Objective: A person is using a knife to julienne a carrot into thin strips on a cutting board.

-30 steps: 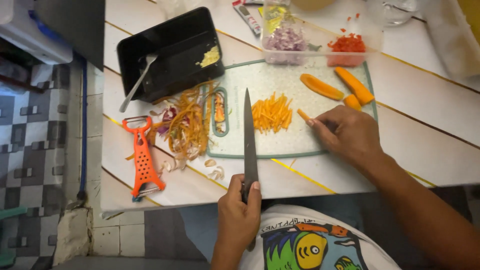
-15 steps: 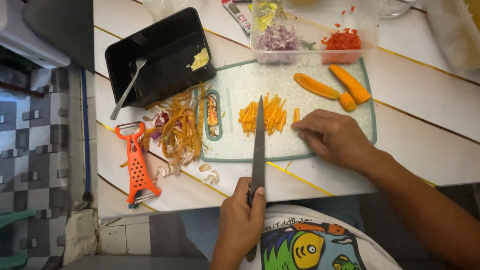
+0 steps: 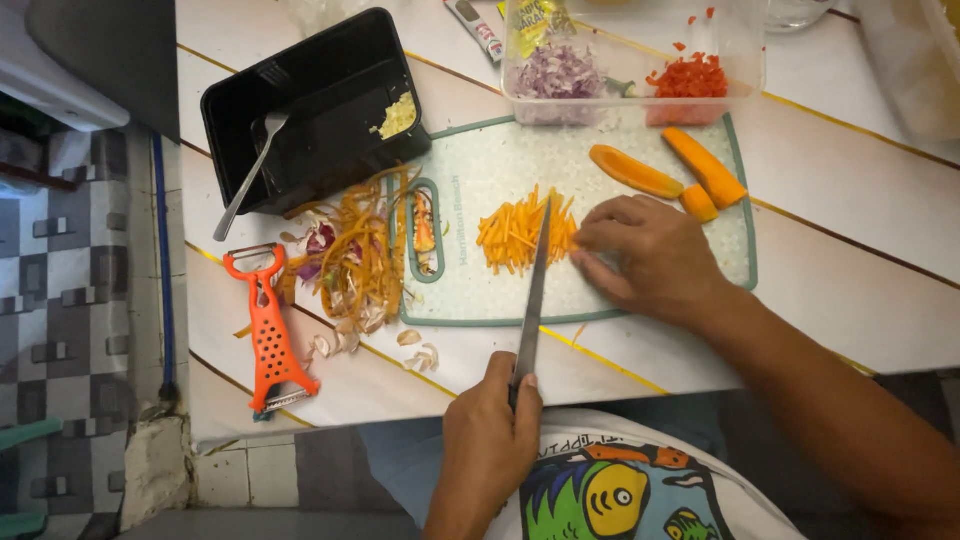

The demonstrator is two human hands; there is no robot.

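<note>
My left hand grips the handle of a long kitchen knife at the table's near edge. The blade points away from me, with its tip at a pile of thin carrot strips on a pale green cutting board. My right hand lies fingers-down on the board, touching the right side of the strips. Two long carrot pieces and a short stub lie just beyond that hand.
A black tray holding a fork sits at the back left. Carrot peels, garlic cloves and an orange peeler lie left of the board. A clear container behind it holds chopped purple onion and red bits.
My right hand slid left across the board to the carrot strips. The knife shifted right, its blade now against the pile.
</note>
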